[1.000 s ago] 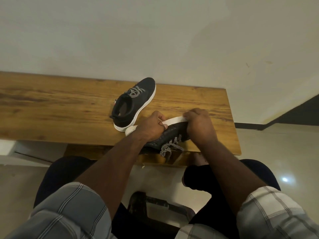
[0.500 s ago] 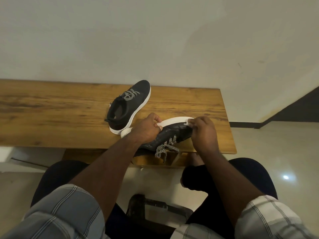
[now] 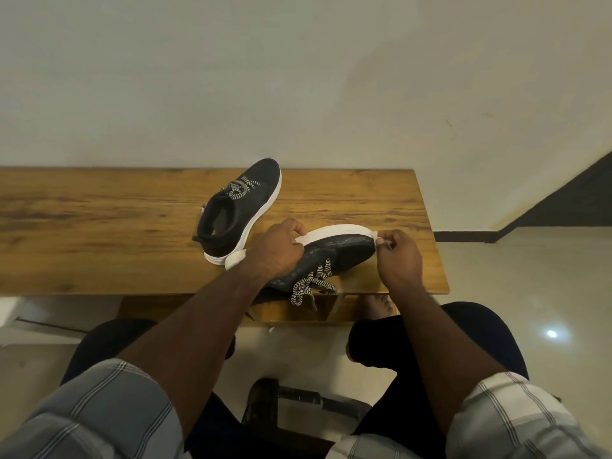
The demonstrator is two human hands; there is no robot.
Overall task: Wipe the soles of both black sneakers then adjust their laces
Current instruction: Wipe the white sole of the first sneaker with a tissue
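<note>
- Presently, the left hand [image 3: 276, 248] grips the heel end of a black sneaker [image 3: 334, 256] tipped on its side at the table's [image 3: 99, 226] near edge, white sole [image 3: 337, 230] facing away.
- Right hand [image 3: 399, 258] pinches a small white wipe [image 3: 381, 240] against the toe end of that sole.
- Checkered laces [image 3: 311, 286] hang loose over the table edge.
- Second black sneaker [image 3: 240, 210] stands upright just behind, toe toward the wall, laces bunched on top.
- White cloth scrap [image 3: 235, 259] shows below the left hand; cannot tell whether it is held.
</note>
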